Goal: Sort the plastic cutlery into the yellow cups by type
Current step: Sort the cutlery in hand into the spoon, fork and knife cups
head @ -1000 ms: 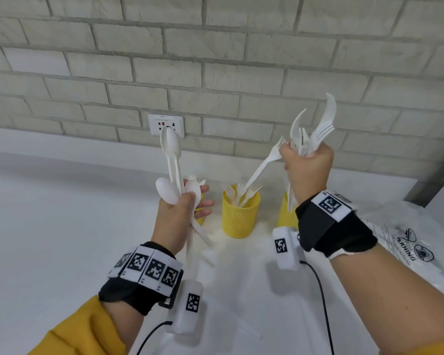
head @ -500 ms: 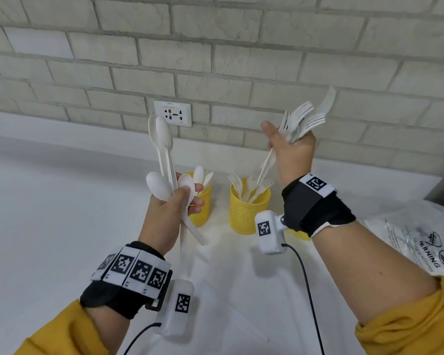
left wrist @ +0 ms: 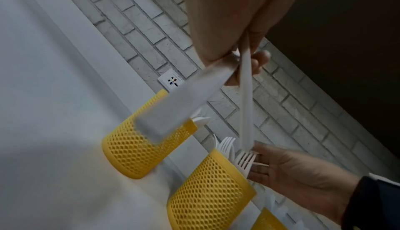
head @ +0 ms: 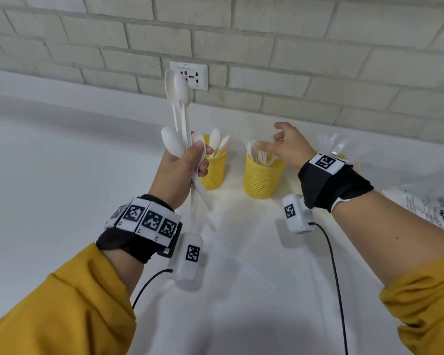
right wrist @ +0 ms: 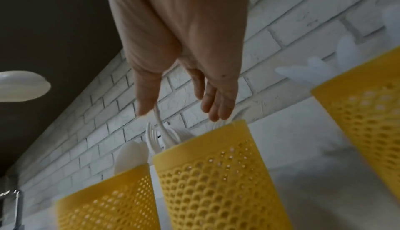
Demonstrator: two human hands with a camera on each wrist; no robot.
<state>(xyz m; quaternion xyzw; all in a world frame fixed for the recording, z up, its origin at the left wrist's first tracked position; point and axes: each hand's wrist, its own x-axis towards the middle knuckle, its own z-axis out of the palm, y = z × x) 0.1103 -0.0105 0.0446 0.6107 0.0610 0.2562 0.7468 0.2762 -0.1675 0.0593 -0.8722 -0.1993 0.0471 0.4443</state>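
Note:
My left hand [head: 190, 160] is raised in front of the left yellow cup [head: 214, 172] and grips a bundle of white spoons [head: 180, 98], bowls up. That cup holds a few spoons [head: 219, 143]. My right hand [head: 269, 138] hovers open just over the middle yellow cup [head: 263, 178], fingers spread above the white forks [head: 256, 152] standing in it. From the right wrist, the straight fingers [right wrist: 216, 102] sit just above the fork tines [right wrist: 155, 134] and the cup's rim [right wrist: 201, 141]. A third yellow cup [right wrist: 368, 105] with knives [right wrist: 311, 67] stands to the right, mostly hidden behind my wrist in the head view.
The three cups stand in a row near the brick wall, under a wall socket [head: 189, 75]. A crumpled clear plastic bag [head: 431, 208] lies at the right. A white piece of cutlery [head: 251, 271] lies on the white counter [head: 49, 175] between my forearms. Wrist-camera cables hang below both wrists.
My right hand came down from head height with its bunch of forks and let go; the forks now stand in the middle cup. The left hand still holds the spoons.

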